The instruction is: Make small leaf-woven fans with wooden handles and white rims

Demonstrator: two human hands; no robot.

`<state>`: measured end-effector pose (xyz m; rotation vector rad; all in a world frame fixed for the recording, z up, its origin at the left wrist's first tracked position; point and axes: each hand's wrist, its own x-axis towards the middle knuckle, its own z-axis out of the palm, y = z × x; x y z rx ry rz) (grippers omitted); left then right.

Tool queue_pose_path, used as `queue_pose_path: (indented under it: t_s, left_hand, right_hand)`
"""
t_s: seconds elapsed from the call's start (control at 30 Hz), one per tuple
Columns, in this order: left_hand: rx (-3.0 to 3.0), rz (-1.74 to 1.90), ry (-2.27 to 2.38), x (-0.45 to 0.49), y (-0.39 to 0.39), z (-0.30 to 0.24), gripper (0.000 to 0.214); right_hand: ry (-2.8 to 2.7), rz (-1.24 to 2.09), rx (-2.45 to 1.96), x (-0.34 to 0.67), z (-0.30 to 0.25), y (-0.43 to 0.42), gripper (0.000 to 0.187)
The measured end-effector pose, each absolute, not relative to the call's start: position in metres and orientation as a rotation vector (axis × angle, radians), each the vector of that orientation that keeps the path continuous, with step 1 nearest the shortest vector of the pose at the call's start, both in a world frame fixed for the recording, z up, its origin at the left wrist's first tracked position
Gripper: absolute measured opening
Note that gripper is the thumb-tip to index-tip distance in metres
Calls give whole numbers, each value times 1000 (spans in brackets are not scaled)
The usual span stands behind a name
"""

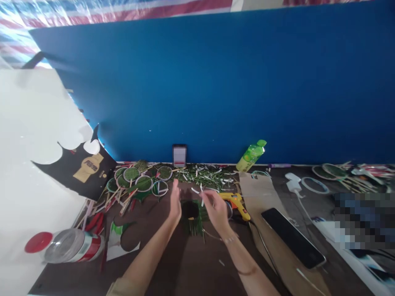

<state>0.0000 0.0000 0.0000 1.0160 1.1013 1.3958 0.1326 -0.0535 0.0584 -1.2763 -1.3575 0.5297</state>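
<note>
My left hand (175, 204) is held edge-on above the table, fingers stretched out, with nothing visible in it. My right hand (217, 209) pinches a thin white strip (202, 193) between thumb and fingers. Between and below the hands lies a dark round piece (190, 210) with a green fringed piece (194, 228) around its lower side. Just right of my right hand rests a yellow glue gun (236, 202), its cord running toward the front. Beyond both hands spreads a pile of green and white shreds (203, 174).
Several round green fans on sticks (131, 174) lie at left, near red scissors (96, 223) and a clear jar (75, 245). At right are a black phone (293, 237), cardboard (259, 193) and a white charger (293, 183). A green bottle (251, 156) leans against the blue panel (216, 90).
</note>
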Motion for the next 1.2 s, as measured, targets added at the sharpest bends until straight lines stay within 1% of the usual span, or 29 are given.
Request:
queue_pose_path:
  t_s: [0.03,0.13,0.17,0.2,0.37,0.5,0.57,0.67,0.77,0.97,1.2]
  left_hand:
    - [997,1459,1080,-10,4,0,45]
    - [941,1577,1075,-38,14,-2,48]
    - [912,1592,1101,-44,16,-3,49]
    - [888,1621,1135,-48,17,-6,46]
    - [877,1763,1292,-51,16,-14,39]
    - [947,1820,1281,-52,19,-11,37]
    - [948,1802,1265,-53,22,-10,35]
    - [997,1733,1265,-55,23,-9,29]
    - [994,1690,1279,-55,25,-10,24]
    - [949,1693,1258,-51,28,-11,36]
    - [965,1636,1297,-49,30,-11,30]
  right_hand:
    - [-1379,488,-1341,148,60,-66,17]
    - [-1441,467,-1491,182,52,-94,26]
    - [-1456,455,-1515,188,47,-99,27]
    - [-1467,431,-1536,191,43,-102,28]
    - [-1566,268,-1649,186,36,-90,27]
    - [-1829,202,-1588,161,39,-63,27]
    - [-2013,240,-1581,145,38,-47,23]
    - [-2295,254,-1616,122,34,-22,23]
    - [-2456,238,-1619,107,28,-4,22]
    - [-2682,177,-1560,97,25,11,21]
    - [-2926,58,-1438,91,34,15,18]
